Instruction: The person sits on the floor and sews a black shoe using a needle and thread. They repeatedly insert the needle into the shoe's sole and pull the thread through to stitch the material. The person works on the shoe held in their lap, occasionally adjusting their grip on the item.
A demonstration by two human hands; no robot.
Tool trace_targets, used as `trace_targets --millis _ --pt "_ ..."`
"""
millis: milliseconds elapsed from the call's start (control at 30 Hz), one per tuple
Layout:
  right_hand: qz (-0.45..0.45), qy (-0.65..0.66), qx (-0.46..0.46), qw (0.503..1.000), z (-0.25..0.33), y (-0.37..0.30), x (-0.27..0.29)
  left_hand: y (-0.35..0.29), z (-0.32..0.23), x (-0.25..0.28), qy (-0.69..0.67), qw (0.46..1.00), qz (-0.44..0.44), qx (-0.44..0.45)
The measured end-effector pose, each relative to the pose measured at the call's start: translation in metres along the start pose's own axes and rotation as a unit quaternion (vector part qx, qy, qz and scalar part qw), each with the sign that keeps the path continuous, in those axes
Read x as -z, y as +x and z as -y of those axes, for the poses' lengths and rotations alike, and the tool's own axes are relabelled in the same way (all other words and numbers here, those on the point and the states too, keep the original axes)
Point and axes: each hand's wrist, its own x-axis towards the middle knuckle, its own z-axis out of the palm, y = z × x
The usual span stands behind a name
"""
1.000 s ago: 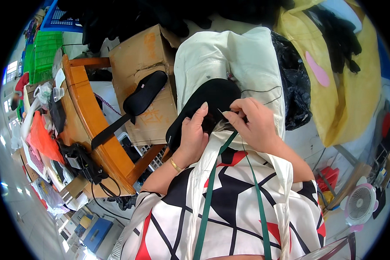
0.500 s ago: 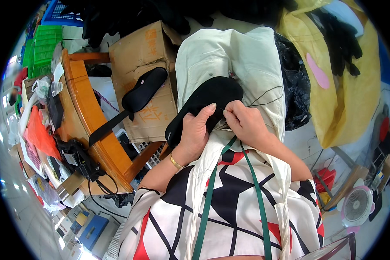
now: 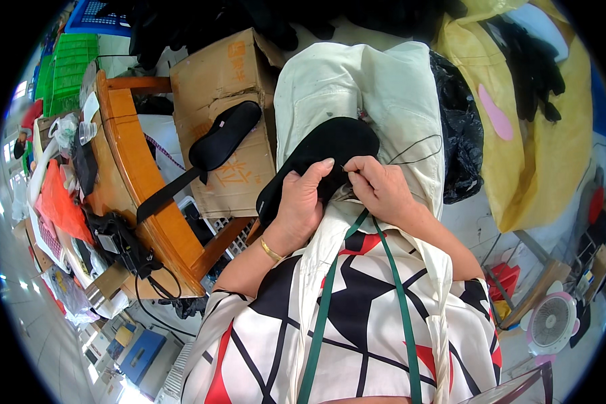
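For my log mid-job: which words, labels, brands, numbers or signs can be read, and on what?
Cardboard box: orange printed characters; I don't copy printed wording.
Loose black piece over the box: small pale label, too small to read.
Held black piece, in the left hand: pale edge mark, too small to read.

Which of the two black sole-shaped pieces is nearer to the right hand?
The held piece, over the white cloth, in the left hand, close to the right hand; the other piece lies on the cardboard box.
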Motion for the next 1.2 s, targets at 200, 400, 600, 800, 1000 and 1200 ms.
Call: trace_targets --millis 200,400,600,800,1000,1200 --pt "0.003 -0.004 0.009 1.0 -0.003 -0.001 -0.003 -0.001 -0.002 0.001 -0.013 1.0 -0.014 0.018" --pt "-0.052 0.008 -0.004 0.999 0.006 0.007 -0.014 0.005 -0.001 0.007 0.018 0.999 -0.011 0.027" --pt "0.037 0.124 -0.179 0.975 0.027 0.029 0.004 -0.007 -0.002 0.003 0.23 0.969 0.057 -0.075" --pt "-0.026 -0.087 -0.006 0.996 0.032 0.027 0.016 -0.012 0.012 0.002 0.224 0.968 0.075 -0.083" --pt "-0.162 -0.062 0.097 0.98 0.01 0.033 0.014 -0.001 0.018 0.007 0.311 0.935 0.106 -0.135" --pt "0.07 0.456 -0.244 0.853 0.021 0.025 0.046 0.002 -0.001 -0.009 0.353 0.907 0.119 -0.195"
